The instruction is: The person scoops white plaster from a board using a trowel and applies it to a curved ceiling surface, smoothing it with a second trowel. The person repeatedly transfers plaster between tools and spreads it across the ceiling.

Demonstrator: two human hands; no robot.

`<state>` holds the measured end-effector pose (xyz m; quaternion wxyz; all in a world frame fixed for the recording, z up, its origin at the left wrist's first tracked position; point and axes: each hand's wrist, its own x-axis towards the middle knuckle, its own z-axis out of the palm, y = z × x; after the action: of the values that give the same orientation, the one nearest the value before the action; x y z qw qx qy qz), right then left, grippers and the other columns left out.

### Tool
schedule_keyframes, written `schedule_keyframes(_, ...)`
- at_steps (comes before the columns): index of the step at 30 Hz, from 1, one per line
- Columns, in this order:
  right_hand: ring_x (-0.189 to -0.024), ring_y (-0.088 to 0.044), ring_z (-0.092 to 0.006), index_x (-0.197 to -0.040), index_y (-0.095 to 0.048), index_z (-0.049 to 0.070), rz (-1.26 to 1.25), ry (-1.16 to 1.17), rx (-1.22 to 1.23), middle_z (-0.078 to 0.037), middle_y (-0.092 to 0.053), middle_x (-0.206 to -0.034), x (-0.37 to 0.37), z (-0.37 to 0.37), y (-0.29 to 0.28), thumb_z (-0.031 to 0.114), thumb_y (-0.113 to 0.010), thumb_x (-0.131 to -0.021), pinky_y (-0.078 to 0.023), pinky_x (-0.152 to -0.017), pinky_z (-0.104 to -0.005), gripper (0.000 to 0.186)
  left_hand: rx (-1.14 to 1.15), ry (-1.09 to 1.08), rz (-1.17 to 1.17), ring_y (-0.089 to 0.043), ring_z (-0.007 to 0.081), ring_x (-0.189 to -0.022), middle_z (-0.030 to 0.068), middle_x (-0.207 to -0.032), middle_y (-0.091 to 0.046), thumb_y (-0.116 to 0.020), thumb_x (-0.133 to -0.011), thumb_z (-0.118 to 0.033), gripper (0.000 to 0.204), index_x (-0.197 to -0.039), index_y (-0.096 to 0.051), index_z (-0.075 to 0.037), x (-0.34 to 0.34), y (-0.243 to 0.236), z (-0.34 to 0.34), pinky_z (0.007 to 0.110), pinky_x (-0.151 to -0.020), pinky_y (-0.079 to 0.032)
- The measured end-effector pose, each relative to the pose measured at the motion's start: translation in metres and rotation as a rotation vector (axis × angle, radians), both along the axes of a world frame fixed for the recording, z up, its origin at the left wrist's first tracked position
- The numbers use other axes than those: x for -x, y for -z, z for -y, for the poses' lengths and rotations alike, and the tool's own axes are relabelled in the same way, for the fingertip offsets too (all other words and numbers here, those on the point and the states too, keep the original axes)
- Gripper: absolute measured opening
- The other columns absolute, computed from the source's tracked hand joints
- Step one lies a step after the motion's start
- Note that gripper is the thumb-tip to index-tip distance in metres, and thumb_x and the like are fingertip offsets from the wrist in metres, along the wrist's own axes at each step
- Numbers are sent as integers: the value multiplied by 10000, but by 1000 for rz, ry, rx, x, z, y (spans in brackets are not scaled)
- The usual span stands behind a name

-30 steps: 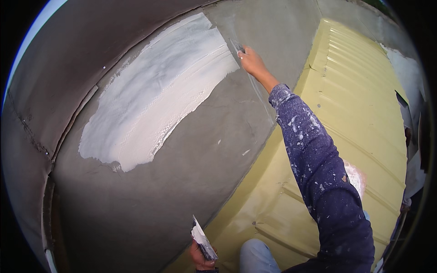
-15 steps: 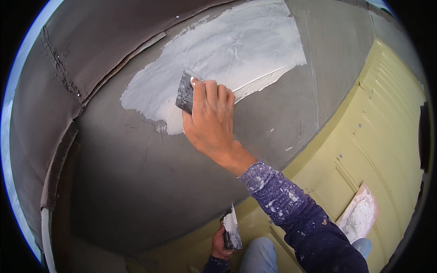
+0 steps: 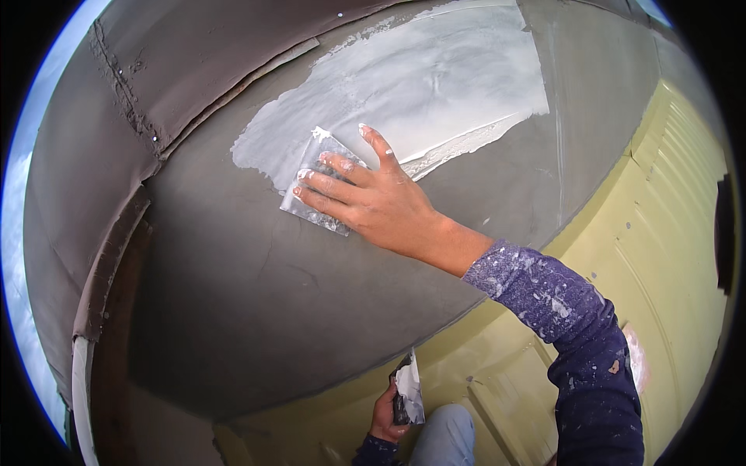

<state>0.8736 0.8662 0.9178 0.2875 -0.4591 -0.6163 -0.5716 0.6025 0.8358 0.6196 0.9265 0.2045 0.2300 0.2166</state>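
A thin rectangular putty spreader [image 3: 326,221], smeared white, is in my right hand [image 3: 388,206]. Several fingers lie over its face, one finger stands off it, and the thumb is hidden. It is at the lower left end of a white filler patch [image 3: 435,78] on a curved grey panel [image 3: 295,311]. A thick ridge of filler runs along the patch's lower edge, beyond my hand. Low in the picture, my left hand [image 3: 385,419] grips a dark spreader [image 3: 406,392] loaded with white putty.
A ribbed yellow panel [image 3: 622,225] borders the grey one on the right and below. On it a pinkish board [image 3: 636,361] is partly hidden by my right sleeve. A brown raised lip [image 3: 225,93] curves along the left. My knee [image 3: 447,435] shows below.
My right hand has turned so its fingers point left, and the spreader has moved down and lies flatter. The view has shifted slightly. My left hand still holds its loaded spreader.
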Motion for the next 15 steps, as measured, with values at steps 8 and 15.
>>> schedule_keyframes(8,-1220,-526,-130,-1241,-626,262,-90,51,188,84,-602,-1225,-26,56,64,226,-561,-944,-250,-1157,-601,306,15,32,-41,-660,171,-943,30,-1125,-674,-434,-1036,-321,370,-1330,-544,-125,-15,5,7,311,-802,-555)
schedule_keyframes(15,-1238,-522,-145,-1173,-662,262,283,-57,17,115,-627,-1184,4,6,-36,253,-564,-930,-203,-1203,-575,262,139,236,109,-676,195,-918,43,-1087,-686,-454,-1037,-359,363,-1270,-577,-110,-20,34,0,356,-784,-565)
